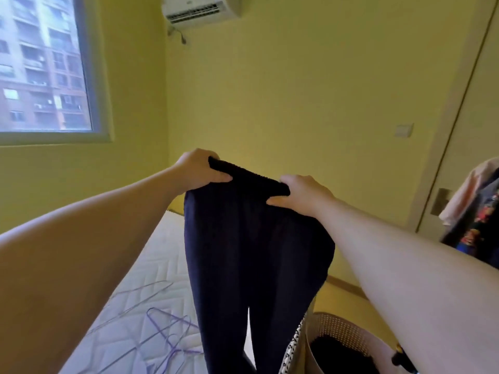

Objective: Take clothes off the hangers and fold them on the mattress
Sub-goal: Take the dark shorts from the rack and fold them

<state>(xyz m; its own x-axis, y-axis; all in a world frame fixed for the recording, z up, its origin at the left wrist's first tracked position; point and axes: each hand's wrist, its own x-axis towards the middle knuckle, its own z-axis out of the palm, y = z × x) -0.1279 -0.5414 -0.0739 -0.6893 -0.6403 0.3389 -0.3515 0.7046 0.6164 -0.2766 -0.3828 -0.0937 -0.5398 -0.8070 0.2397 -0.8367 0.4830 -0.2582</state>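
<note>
Both hands, left hand (198, 168) and right hand (302, 194), grip dark trousers (251, 252) above mattress (151, 265); hangers (162, 330) below, basket (343, 344) beside.

White quilted mattress (162, 255), thin wire hangers (164, 336) lying loose on its near part

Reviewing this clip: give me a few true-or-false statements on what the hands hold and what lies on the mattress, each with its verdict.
1. Both hands grip the dark trousers at the waistband. True: the left hand and right hand each pinch one end.
2. The trousers lie folded flat on the mattress. False: they hang in the air, legs down.
3. Empty hangers lie on the mattress. True.
4. The trousers are on a hanger. False: none shows at the waistband.
5. The laundry basket sits on the mattress. False: it stands beside the mattress, to the right.
</note>
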